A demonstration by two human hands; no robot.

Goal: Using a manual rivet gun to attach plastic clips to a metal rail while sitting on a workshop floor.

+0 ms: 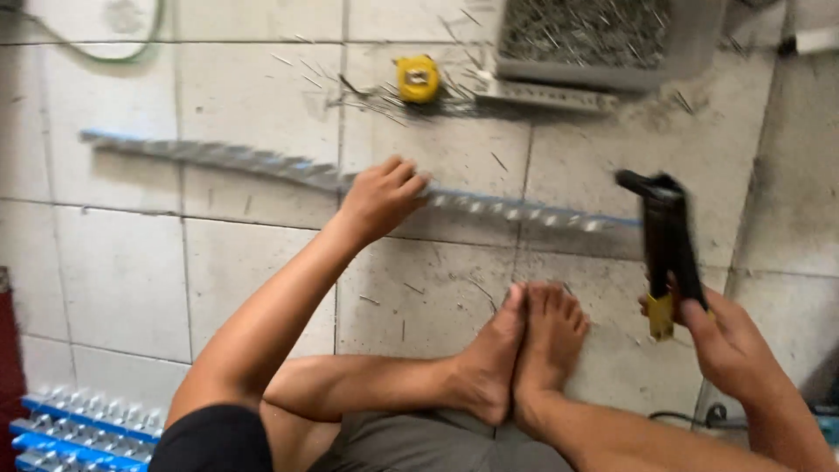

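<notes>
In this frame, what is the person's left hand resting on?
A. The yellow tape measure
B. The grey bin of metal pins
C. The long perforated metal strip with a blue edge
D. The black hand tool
C: the left hand presses down on the long perforated metal strip lying across the floor tiles, while the right hand holds the black hand tool off to the side.

Two hands: left hand (382, 194), right hand (722, 336). Two bare feet (524, 345). One long metal strip (262, 163) on tiles. One black hand tool (666, 236). One yellow tape measure (419, 79). One grey bin (603, 39).
</notes>
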